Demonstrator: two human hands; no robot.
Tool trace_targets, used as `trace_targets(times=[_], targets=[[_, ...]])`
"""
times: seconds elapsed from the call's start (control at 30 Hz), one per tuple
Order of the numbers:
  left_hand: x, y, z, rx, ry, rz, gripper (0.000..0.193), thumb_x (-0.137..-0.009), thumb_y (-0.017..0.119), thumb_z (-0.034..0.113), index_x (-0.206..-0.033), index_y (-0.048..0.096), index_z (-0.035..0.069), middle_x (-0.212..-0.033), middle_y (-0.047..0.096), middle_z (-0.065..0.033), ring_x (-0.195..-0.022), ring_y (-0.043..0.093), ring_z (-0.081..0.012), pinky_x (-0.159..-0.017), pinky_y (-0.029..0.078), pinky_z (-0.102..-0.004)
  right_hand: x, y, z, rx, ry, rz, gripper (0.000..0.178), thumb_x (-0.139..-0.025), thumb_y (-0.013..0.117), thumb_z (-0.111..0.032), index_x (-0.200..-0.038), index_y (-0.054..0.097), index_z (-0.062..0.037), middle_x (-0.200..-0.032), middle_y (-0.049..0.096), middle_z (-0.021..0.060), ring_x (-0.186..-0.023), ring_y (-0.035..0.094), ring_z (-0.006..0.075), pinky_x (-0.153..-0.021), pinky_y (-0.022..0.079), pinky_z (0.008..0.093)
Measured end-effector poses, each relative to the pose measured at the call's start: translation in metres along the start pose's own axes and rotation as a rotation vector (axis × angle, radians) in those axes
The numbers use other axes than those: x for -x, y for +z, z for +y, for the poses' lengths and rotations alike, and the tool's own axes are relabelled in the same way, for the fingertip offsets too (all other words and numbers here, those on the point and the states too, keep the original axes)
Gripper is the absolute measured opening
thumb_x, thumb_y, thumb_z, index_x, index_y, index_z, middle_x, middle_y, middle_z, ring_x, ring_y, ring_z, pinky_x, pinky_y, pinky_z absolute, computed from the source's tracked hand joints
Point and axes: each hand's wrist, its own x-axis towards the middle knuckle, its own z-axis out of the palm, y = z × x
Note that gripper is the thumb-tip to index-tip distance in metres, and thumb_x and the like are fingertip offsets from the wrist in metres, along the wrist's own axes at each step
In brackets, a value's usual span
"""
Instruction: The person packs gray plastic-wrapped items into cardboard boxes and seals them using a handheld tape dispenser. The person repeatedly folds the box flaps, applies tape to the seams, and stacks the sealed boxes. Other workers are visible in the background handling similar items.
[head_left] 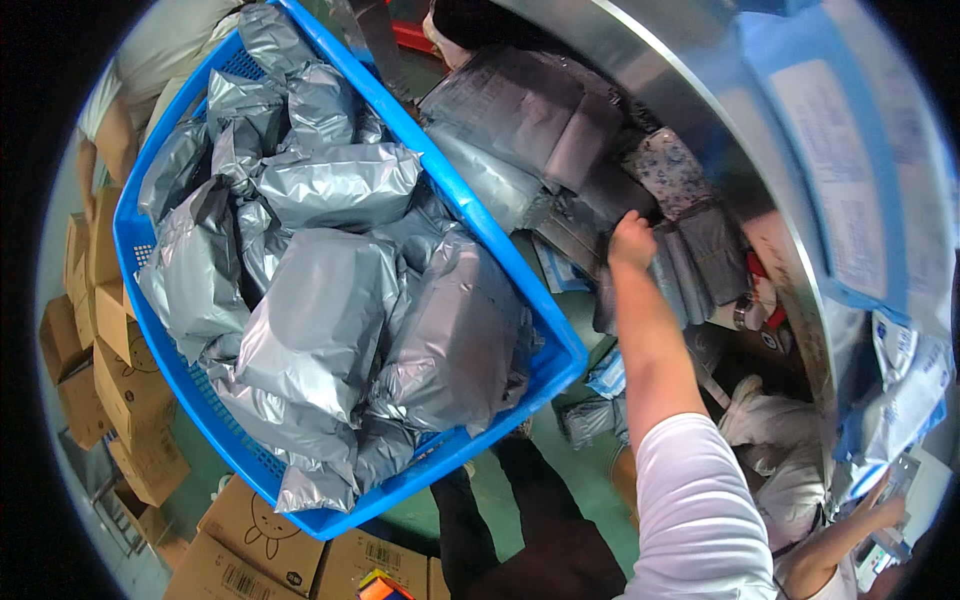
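My right hand [632, 241] reaches in below the metal table edge, its fingers curled closed at the edge of a dark grey plastic mailing bag [612, 190]. Around it lie stacks of flat grey mailing bags [520, 105] and folded dark bundles [712, 250]. Just beyond the hand is a floral-patterned packet [668, 172]. To the left of my arm stands a blue plastic basket [575, 350] heaped with filled silver-grey parcels [320, 310]. My left hand does not show.
A curved metal table edge [740, 120] runs along the right, with blue-and-white packages [830, 170] on top. Cardboard boxes [240, 560] stand at lower left. One person's arm [115, 140] shows at upper left, another person's arm [850, 535] at lower right.
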Motion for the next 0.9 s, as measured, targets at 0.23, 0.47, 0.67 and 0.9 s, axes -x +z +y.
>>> trace_targets(times=[0.23, 0.47, 0.67, 0.9], targets=[[0.002, 0.004, 0.001, -0.005, -0.093, -0.055, 0.033, -0.076, 0.067, 0.019, -0.1, 0.052, 0.001, -0.088, 0.056, -0.0052, -0.079, 0.055, -0.0156, -0.072, 0.046, -0.0277, -0.021, -0.099, 0.042, -0.167, -0.526, -0.206, 0.024, -0.076, 0.058, -0.028, -0.084, 0.057, -0.0049, -0.081, 0.062, 0.0145, -0.078, 0.059, 0.0323, -0.067, 0.045, 0.0395], [0.002, 0.011, 0.024, 0.073, -0.026, -0.069, 0.029, -0.073, 0.067, 0.008, -0.097, 0.051, 0.003, -0.086, 0.057, -0.0018, -0.079, 0.055, -0.0129, -0.076, 0.045, -0.0293, 0.174, -0.222, 0.058, -1.363, -0.222, -0.362, 0.024, -0.08, 0.063, -0.026, -0.066, 0.056, -0.0078, -0.056, 0.044, -0.0061, -0.05, 0.038, 0.0055, -0.044, 0.029, 0.0206], [0.0, 0.001, 0.052, -0.059, 0.078, -0.147, 0.032, -0.075, 0.065, 0.006, -0.103, 0.049, 0.003, -0.094, 0.057, -0.0033, -0.085, 0.055, -0.0146, -0.08, 0.044, -0.0298, 0.332, -0.226, -0.073, -0.936, -0.953, 0.0, 0.013, -0.067, 0.058, -0.022, -0.071, 0.051, -0.0118, -0.064, 0.057, 0.0042, -0.061, 0.057, 0.0214, -0.055, 0.046, 0.0344], [0.007, 0.02, 0.072, -0.311, 0.103, -0.134, 0.044, -0.075, 0.067, 0.008, -0.111, 0.042, 0.002, -0.101, 0.052, -0.0049, -0.092, 0.052, -0.0166, -0.083, 0.041, -0.0305, 0.421, -0.113, -0.049, -1.544, -0.496, -0.513, 0.029, -0.074, 0.06, -0.033, -0.088, 0.057, -0.0083, -0.077, 0.059, 0.0132, -0.075, 0.059, 0.0287, -0.065, 0.046, 0.04]])
